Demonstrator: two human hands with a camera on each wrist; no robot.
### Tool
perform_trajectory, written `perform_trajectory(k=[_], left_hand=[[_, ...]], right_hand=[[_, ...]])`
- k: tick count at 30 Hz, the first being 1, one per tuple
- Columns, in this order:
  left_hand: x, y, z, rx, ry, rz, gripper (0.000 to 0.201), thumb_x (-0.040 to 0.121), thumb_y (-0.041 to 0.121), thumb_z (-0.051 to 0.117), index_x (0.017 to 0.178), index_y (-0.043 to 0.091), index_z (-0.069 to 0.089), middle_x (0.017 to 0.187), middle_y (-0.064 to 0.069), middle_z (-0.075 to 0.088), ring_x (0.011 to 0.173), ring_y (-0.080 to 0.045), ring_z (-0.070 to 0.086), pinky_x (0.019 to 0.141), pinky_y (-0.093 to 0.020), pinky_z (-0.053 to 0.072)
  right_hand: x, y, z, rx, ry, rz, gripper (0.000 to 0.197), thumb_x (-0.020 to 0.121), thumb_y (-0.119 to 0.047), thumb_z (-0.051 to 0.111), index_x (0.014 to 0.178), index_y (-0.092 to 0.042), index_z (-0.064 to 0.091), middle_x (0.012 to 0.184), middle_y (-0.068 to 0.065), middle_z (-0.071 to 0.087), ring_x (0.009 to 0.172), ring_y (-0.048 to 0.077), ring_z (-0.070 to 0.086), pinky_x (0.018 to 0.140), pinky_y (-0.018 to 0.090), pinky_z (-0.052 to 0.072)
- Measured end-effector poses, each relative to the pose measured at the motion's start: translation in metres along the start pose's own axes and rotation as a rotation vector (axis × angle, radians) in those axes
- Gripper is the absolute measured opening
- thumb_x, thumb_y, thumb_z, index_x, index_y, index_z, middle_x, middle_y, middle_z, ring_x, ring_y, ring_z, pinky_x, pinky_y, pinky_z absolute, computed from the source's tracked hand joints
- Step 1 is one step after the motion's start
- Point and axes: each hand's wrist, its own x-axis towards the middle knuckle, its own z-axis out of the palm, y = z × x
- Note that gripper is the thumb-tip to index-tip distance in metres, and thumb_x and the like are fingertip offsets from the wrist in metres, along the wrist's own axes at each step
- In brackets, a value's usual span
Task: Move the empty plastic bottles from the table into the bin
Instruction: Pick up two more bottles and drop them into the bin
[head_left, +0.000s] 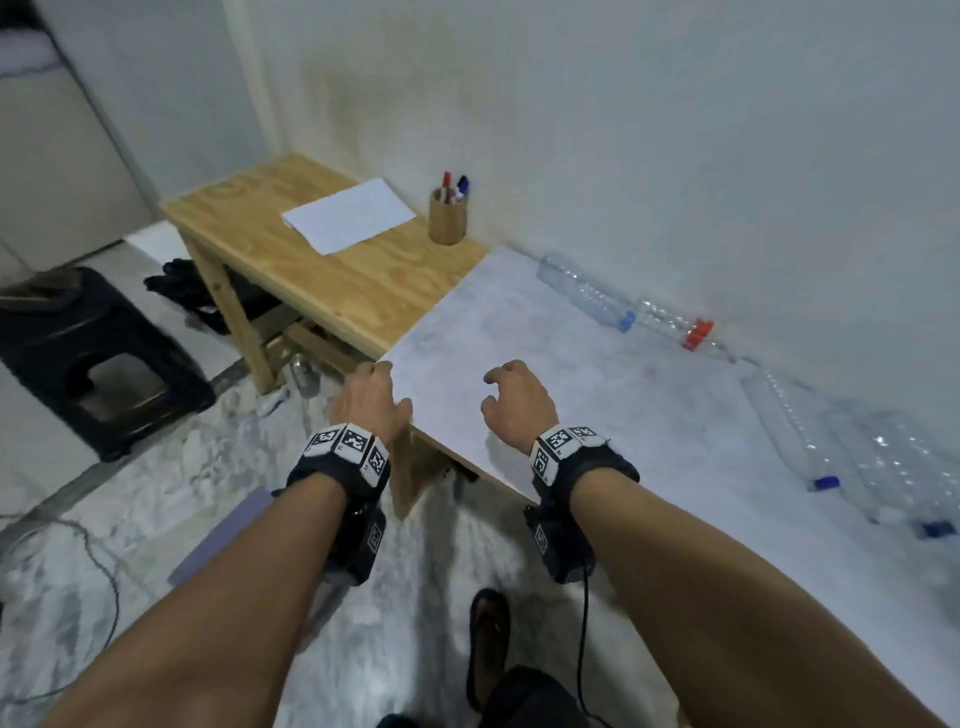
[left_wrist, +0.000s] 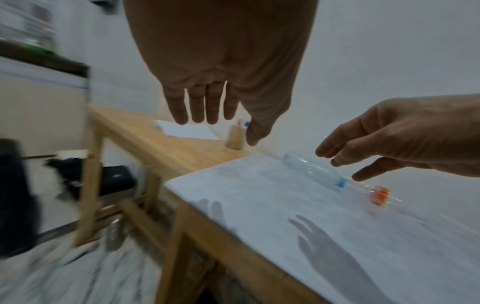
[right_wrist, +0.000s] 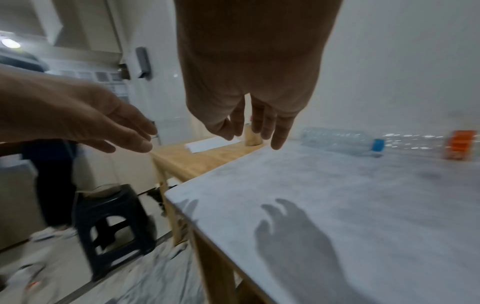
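Observation:
Several clear empty plastic bottles lie on the grey table along the wall. One with a light blue cap lies farthest, then one with a red cap. Two blue-capped bottles lie at the right. My left hand hovers over the table's near left corner, fingers relaxed, holding nothing. My right hand hangs above the tabletop, fingers loosely curled and empty. No bin shows.
A wooden side table adjoins on the left, carrying white paper and a pen cup. A dark plastic stool stands on the floor at left. Cables lie on the floor; my sandalled foot is below.

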Motion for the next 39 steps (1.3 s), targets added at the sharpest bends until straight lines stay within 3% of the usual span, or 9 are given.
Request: perform_trajectory(k=[5,12,19,22,27,29,33,37,39], left_hand=[[0.036,0.076,0.012,0.06,-0.054,0.189,0.056,0.085,0.024,0.06,0.136,0.006,0.043,0.139,-0.016,0.046,0.129,-0.034,0.044,0.101,-0.048,0.044],[0.1,0.174,0.042,0.162,-0.098,0.396,0.052,0.086,0.025,0.06,0.132,0.006,0.046,0.135,-0.014,0.049,0.127,-0.033,0.045,0.097,-0.046,0.045],[0.194,0.249,0.084,0.293,-0.156,0.55,0.053,0.088,0.025,0.058,0.135,0.007,0.043,0.139,-0.013,0.046,0.132,-0.031,0.039,0.099,-0.045,0.042],[0.23,0.272,0.11,0.351,-0.204,0.608,0.056,0.085,0.021,0.06,0.136,0.007,0.042,0.14,-0.013,0.045,0.134,-0.03,0.036,0.1,-0.044,0.041],[0.279,0.296,0.154,0.474,-0.233,0.727,0.065,0.077,0.019,0.067,0.135,0.008,0.039,0.142,-0.013,0.041,0.137,-0.03,0.031,0.104,-0.045,0.037],[0.293,0.302,0.168,0.519,-0.243,0.753,0.069,0.076,0.016,0.069,0.137,0.009,0.036,0.144,-0.012,0.038,0.14,-0.031,0.027,0.109,-0.046,0.033],[0.311,0.31,0.191,0.59,-0.281,0.764,0.076,0.078,0.016,0.069,0.142,0.013,0.028,0.15,-0.008,0.03,0.145,-0.029,0.017,0.116,-0.048,0.023],[0.318,0.312,0.206,0.589,-0.297,0.742,0.073,0.08,0.005,0.059,0.143,0.016,0.025,0.151,-0.006,0.03,0.146,-0.026,0.016,0.118,-0.05,0.017],[0.319,0.314,0.208,0.586,-0.293,0.746,0.072,0.08,0.004,0.059,0.143,0.017,0.026,0.15,-0.005,0.032,0.145,-0.026,0.02,0.117,-0.05,0.016]], right_hand=[[0.005,0.068,-0.048,0.04,0.128,0.151,0.04,0.091,-0.013,0.051,0.131,-0.009,0.057,0.139,0.01,0.046,0.119,0.029,0.054,0.095,0.039,0.046],[0.036,0.159,-0.096,0.144,0.244,0.381,0.041,0.093,-0.018,0.053,0.133,-0.007,0.054,0.14,0.013,0.045,0.123,0.031,0.051,0.098,0.038,0.042],[0.12,0.233,-0.116,0.489,0.403,0.681,0.048,0.093,-0.021,0.056,0.133,0.003,0.049,0.135,0.021,0.054,0.126,0.035,0.05,0.101,0.037,0.04],[0.155,0.259,-0.115,0.666,0.435,0.851,0.056,0.089,-0.029,0.058,0.135,0.001,0.044,0.128,0.018,0.059,0.117,0.036,0.058,0.099,0.037,0.047],[0.206,0.303,-0.108,0.963,0.555,1.095,0.075,0.08,-0.045,0.065,0.132,0.001,0.038,0.124,0.02,0.058,0.106,0.04,0.063,0.089,0.05,0.055],[0.216,0.307,-0.113,0.964,0.497,1.144,0.072,0.083,-0.044,0.065,0.134,-0.002,0.037,0.122,0.017,0.056,0.105,0.039,0.063,0.092,0.047,0.055],[0.233,0.326,-0.121,0.763,0.277,1.083,0.067,0.091,-0.018,0.061,0.145,-0.021,0.023,0.142,0.02,0.038,0.114,0.039,0.056,0.094,0.041,0.043],[0.235,0.327,-0.124,0.624,0.206,1.087,0.063,0.094,-0.043,0.055,0.144,-0.014,0.031,0.137,0.016,0.049,0.115,0.035,0.058,0.087,0.036,0.048],[0.239,0.331,-0.124,0.553,0.103,1.086,0.061,0.098,-0.043,0.048,0.15,-0.022,0.024,0.14,0.016,0.045,0.116,0.035,0.056,0.086,0.033,0.046]])
